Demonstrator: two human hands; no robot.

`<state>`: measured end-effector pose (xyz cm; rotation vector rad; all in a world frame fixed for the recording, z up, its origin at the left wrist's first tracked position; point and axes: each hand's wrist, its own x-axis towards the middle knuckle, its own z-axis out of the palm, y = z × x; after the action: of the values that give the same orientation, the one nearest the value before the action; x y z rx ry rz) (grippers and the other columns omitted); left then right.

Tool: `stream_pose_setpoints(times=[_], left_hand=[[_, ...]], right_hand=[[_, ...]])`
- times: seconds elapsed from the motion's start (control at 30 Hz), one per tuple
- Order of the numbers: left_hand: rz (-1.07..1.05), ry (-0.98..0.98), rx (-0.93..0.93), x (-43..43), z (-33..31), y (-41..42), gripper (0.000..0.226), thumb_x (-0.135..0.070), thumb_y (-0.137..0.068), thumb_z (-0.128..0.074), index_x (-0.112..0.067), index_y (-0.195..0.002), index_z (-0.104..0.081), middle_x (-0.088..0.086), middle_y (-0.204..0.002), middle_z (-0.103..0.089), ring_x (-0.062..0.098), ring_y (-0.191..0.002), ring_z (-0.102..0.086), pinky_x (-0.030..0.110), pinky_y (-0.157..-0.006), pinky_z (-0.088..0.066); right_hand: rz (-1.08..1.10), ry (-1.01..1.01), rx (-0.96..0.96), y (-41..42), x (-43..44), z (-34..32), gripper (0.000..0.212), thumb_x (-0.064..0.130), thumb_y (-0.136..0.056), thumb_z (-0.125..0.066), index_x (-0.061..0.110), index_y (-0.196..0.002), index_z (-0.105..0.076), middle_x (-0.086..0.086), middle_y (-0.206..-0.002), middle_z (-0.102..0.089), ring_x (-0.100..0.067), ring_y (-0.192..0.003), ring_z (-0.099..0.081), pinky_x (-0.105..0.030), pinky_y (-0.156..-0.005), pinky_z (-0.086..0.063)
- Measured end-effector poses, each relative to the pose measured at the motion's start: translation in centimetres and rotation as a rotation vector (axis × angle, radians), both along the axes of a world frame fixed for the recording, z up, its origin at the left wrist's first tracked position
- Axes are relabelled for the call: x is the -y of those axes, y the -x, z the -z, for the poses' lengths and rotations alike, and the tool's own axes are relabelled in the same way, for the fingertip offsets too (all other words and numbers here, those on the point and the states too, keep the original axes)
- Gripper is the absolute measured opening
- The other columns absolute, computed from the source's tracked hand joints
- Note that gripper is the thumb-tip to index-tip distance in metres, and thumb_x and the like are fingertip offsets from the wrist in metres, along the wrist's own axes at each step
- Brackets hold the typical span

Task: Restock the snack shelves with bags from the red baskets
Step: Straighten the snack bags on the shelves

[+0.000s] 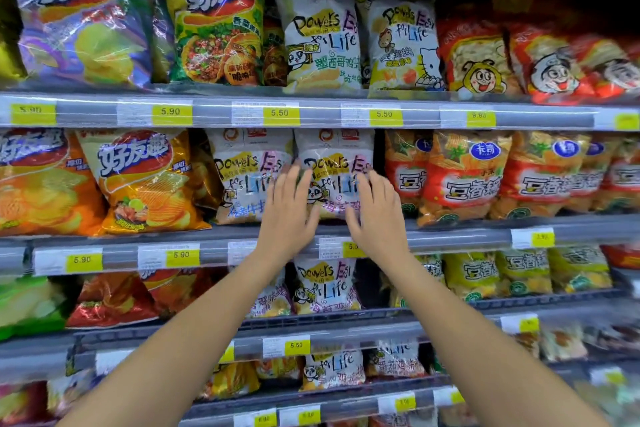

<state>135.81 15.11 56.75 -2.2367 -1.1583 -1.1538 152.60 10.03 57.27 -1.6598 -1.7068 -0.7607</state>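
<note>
From 6 o'clock both forearms extend to the left hand [289, 208] and right hand [375, 215], fingers straight and spread, flat against a white "Powers Easy for Life" chip bag [334, 163], curled round nothing. The bag stands upright at centre on the second visible shelf [450, 236], a twin bag [247, 177] just beside it at 9 o'clock, red bean-snack bags [460, 180] at 3 o'clock. Judged step: seating the bag; the next move calls for a light rearward push, then the red baskets, out of view.

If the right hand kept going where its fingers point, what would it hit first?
The white bag in front of it; the right hand looks to be touching its right side, though depth is unclear.
</note>
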Motion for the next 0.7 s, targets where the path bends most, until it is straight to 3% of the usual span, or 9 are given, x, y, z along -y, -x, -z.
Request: stream_pose_setpoints(times=[0.17,0.3,0.37,0.57,0.7], left_hand=[[0.203,0.075,0.084,2.6,-0.2,-6.0,0.058,-0.027,-0.096,-0.048,-0.004,-0.146,-0.029,0.014,-0.152,-0.028,0.025,-0.14,-0.022,0.038,-0.114,-0.023],[0.379,0.313,0.3,4.7,-0.8,-12.9,0.076,-0.038,-0.096,-0.052,-0.011,-0.152,-0.008,0.005,-0.158,-0.009,0.015,-0.145,-0.006,0.026,-0.115,-0.009],[0.444,0.417,0.412,5.4,-1.2,-16.7,0.089,-0.044,-0.091,-0.057,-0.016,-0.152,0.001,0.001,-0.158,-0.004,0.012,-0.145,-0.006,0.028,-0.115,-0.011],[0.302,0.474,0.605,5.5,-2.2,-24.5,0.105,-0.05,-0.079,-0.07,-0.028,-0.152,0.003,0.0,-0.151,-0.015,0.025,-0.141,-0.01,0.049,-0.113,-0.019],[0.269,0.412,0.626,5.5,-2.5,-25.3,0.094,-0.045,-0.084,-0.067,-0.03,-0.152,-0.005,0.001,-0.15,-0.022,0.019,-0.14,-0.015,0.038,-0.108,-0.025]], right_hand=[[0.03,-0.12,-0.049,-5.9,3.1,0.9,0.038,0.017,-0.086,-0.058,-0.001,-0.119,-0.055,-0.018,-0.122,-0.057,-0.035,-0.115,-0.053,-0.046,-0.096,-0.047],[0.106,-0.157,-0.145,-11.9,4.9,1.0,0.042,0.013,-0.084,-0.064,-0.004,-0.12,-0.052,-0.021,-0.123,-0.053,-0.036,-0.114,-0.048,-0.048,-0.096,-0.045],[0.088,-0.176,-0.213,-15.0,5.4,0.8,0.048,0.013,-0.084,-0.063,-0.005,-0.125,-0.047,-0.023,-0.127,-0.049,-0.036,-0.119,-0.044,-0.049,-0.1,-0.042],[-0.104,-0.036,-0.272,-21.9,5.0,-0.1,0.071,0.025,-0.095,-0.051,0.009,-0.152,-0.013,-0.018,-0.155,-0.02,-0.034,-0.142,-0.021,-0.043,-0.111,-0.031],[-0.218,-0.009,-0.309,-22.5,4.2,-0.1,0.073,0.028,-0.097,-0.048,0.017,-0.154,-0.004,-0.017,-0.154,-0.022,-0.033,-0.139,-0.028,-0.04,-0.099,-0.043]])
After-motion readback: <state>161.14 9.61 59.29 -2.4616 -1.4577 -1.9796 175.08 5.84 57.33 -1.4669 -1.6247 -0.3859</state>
